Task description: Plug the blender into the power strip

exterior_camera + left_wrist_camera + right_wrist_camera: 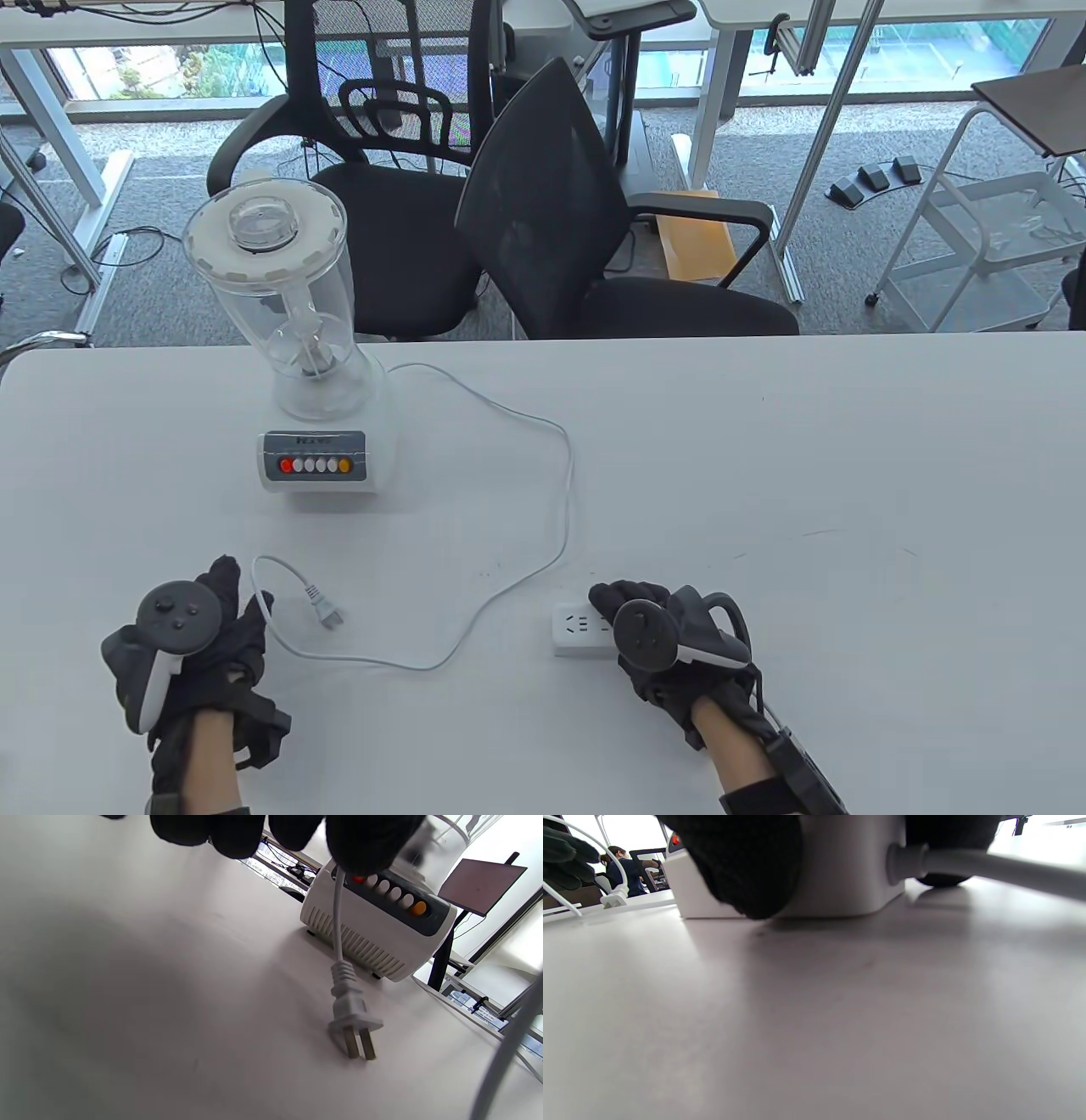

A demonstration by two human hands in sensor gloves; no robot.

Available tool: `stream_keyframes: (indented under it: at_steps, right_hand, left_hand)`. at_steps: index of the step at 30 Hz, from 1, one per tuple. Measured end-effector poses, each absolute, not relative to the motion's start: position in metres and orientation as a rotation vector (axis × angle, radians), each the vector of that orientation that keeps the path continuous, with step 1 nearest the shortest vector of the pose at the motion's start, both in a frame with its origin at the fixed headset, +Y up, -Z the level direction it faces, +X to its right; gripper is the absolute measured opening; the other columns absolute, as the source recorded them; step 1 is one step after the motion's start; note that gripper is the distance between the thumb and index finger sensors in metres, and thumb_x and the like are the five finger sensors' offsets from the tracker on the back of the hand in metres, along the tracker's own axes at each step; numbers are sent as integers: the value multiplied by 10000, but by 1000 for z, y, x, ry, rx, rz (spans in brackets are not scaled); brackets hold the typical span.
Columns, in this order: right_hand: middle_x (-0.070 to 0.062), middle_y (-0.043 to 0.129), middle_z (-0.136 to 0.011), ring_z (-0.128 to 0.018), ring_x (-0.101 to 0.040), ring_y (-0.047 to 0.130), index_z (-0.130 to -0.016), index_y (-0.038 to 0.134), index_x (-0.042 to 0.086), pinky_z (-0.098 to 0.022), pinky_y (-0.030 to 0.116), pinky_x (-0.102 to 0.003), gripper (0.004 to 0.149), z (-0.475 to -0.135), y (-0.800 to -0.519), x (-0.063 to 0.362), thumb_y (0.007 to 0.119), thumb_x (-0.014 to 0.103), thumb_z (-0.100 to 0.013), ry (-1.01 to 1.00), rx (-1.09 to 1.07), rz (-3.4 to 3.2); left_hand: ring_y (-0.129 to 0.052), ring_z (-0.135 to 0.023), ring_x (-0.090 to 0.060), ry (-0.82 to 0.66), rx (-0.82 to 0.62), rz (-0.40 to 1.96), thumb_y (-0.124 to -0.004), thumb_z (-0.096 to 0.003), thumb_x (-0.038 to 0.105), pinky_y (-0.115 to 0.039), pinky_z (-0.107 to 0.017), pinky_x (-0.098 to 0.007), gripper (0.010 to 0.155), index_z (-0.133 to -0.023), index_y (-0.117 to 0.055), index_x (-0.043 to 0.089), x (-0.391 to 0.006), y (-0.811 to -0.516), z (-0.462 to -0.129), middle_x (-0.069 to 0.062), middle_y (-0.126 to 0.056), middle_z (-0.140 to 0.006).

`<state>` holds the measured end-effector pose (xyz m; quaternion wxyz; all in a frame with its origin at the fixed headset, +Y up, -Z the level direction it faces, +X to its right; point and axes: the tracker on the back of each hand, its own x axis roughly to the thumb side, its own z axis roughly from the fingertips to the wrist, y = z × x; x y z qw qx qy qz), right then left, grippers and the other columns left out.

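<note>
The white blender (312, 373) with a clear jar stands at the table's back left. Its white cord (567, 475) loops right, then back to a two-prong plug (327, 613) lying on the table. My left hand (254, 604) pinches the cord a short way behind the plug. In the left wrist view my fingers (365, 840) pinch the cord (337, 921) above the plug (352, 1018). My right hand (607, 604) grips the white power strip (573, 630), covering its right part. In the right wrist view my fingers (746, 866) lie against the strip (840, 866).
The power strip's own cable (988, 866) leads off under my right hand. Two black office chairs (594, 238) stand behind the table's far edge. The blender's base (382, 925) with its button row is close beyond the plug.
</note>
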<state>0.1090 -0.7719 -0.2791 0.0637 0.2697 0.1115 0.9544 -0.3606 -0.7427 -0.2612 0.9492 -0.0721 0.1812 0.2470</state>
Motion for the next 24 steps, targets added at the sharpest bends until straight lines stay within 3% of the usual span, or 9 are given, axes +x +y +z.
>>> stream_keyframes:
  at_steps: [11,15,20,24]
  right_hand:
    - [-236,481,-1106,-950,-517,607,-1108,395,87,-603,655,-626,828,-279,-773,108,832,207,-415,340,820,2894]
    - [-237,481,-1106,-950,-517,606,-1109,392,86,-602,653,-626,830,-279,-773,108,832,207,-415,340,820,2895]
    - [-235,488,-1103,-946,-515,612,-1110,388,82,-599,655,-626,837,-279,-773,107,834,213,-415,341,827,2908]
    - [-237,488,-1103,-943,-517,613,-1111,386,80,-599,651,-627,839,-279,-773,107,834,213,-415,343,828,2909]
  left_hand:
    - [-293,-1103,-602,348,-395,427,-715,-481,611,-290,-688,-814,842,-1170,-502,177,-341,-769,-297,-279,-325,-1237]
    - [-283,-1101,-602,343,-403,402,-708,-477,620,-281,-691,-812,833,-1167,-507,199,-334,-778,-304,-269,-285,-1237]
    - [-293,-1106,-591,340,-343,448,-737,-480,581,-285,-688,-815,723,-1121,-602,274,-327,-780,-306,-241,-312,-1241]
    - [-382,-1118,-562,325,-273,416,-769,-510,474,-324,-697,-806,535,-1020,-742,313,-318,-779,-307,-187,-420,-1238]
